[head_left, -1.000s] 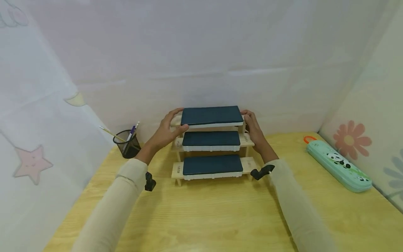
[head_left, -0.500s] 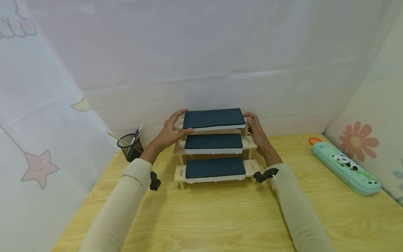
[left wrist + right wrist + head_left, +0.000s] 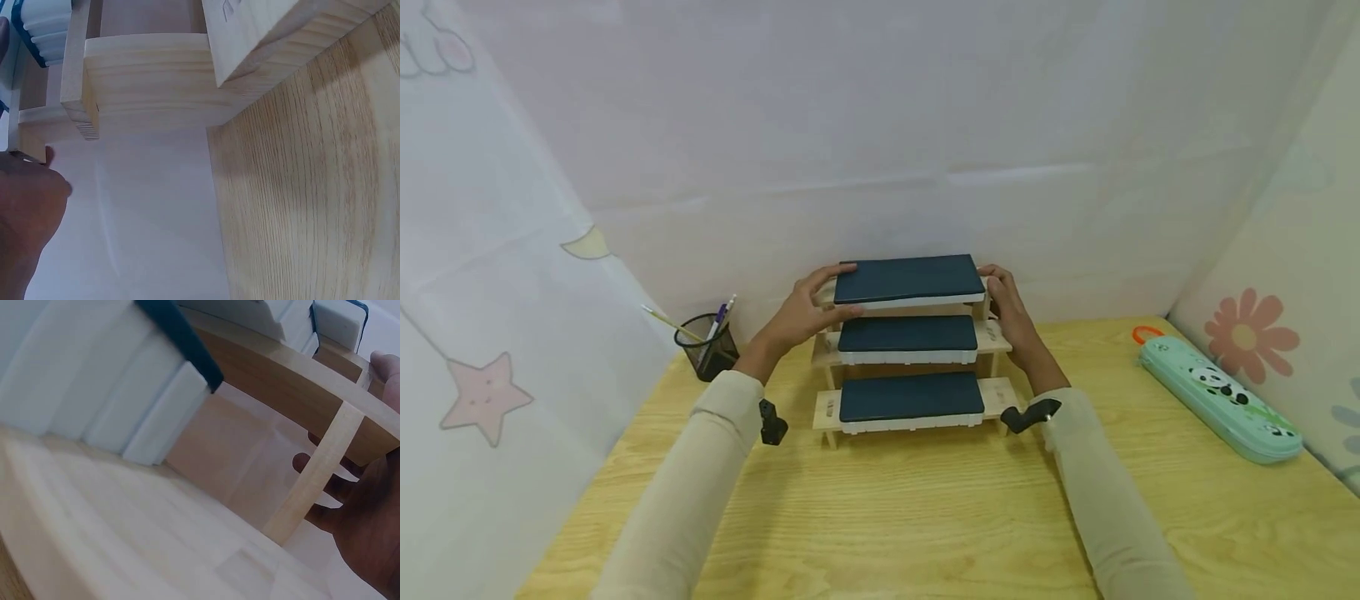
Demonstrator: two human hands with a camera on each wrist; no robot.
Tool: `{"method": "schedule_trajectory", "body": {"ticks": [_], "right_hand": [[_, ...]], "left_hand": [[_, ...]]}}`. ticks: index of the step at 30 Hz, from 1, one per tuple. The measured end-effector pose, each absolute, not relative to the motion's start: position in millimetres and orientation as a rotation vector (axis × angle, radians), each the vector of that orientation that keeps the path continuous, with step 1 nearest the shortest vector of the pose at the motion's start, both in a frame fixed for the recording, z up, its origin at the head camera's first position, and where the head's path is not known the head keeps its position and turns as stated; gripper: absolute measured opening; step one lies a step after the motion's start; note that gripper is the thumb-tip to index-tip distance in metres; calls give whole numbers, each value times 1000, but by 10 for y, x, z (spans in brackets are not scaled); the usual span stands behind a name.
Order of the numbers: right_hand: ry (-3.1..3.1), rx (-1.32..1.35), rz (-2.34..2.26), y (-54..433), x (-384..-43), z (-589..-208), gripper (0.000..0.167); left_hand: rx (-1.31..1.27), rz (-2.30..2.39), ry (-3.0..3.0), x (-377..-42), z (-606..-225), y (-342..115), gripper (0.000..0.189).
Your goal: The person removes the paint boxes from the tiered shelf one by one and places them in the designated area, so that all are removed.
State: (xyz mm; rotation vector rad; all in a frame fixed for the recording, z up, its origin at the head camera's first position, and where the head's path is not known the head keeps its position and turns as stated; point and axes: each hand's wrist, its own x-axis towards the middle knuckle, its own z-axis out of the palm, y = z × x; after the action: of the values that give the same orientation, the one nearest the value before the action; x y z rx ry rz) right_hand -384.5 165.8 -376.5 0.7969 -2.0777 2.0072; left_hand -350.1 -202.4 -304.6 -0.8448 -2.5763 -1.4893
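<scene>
A three-step wooden stand (image 3: 998, 392) stands on the table, each step bearing a long white box with a dark blue lid. The top box (image 3: 910, 279) lies between my hands, above the middle box (image 3: 907, 335) and the bottom box (image 3: 912, 398). My left hand (image 3: 793, 321) spans the top box's left end, thumb along its front and index finger at the lid's back corner. At the stand's right end, my right hand (image 3: 1015, 321) holds the top step's end. In the right wrist view, my right fingers (image 3: 301, 462) curl behind an upright (image 3: 315, 475).
A black mesh pen cup (image 3: 707, 346) with a pencil and pens stands left of the stand. A mint-green panda pencil case (image 3: 1221, 400) lies at the right. A pale wall hanging (image 3: 880, 108) rises close behind, over the wood-grain table (image 3: 880, 508).
My left index finger has shifted from beside the top box's back corner onto its lid. The right hand keeps its place. The head view has moved slightly.
</scene>
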Motion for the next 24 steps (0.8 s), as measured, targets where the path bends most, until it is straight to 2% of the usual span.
{"method": "schedule_trajectory", "body": {"ticks": [13, 24], "right_hand": [[-1994, 830, 2115, 1619, -3822, -3728, 44], [-1962, 835, 2196, 1600, -3823, -3723, 45]], "left_hand": [[-750, -1342, -2468, -3326, -2934, -2010, 67], [-852, -1693, -2322, -3355, -2939, -2000, 63]]}}
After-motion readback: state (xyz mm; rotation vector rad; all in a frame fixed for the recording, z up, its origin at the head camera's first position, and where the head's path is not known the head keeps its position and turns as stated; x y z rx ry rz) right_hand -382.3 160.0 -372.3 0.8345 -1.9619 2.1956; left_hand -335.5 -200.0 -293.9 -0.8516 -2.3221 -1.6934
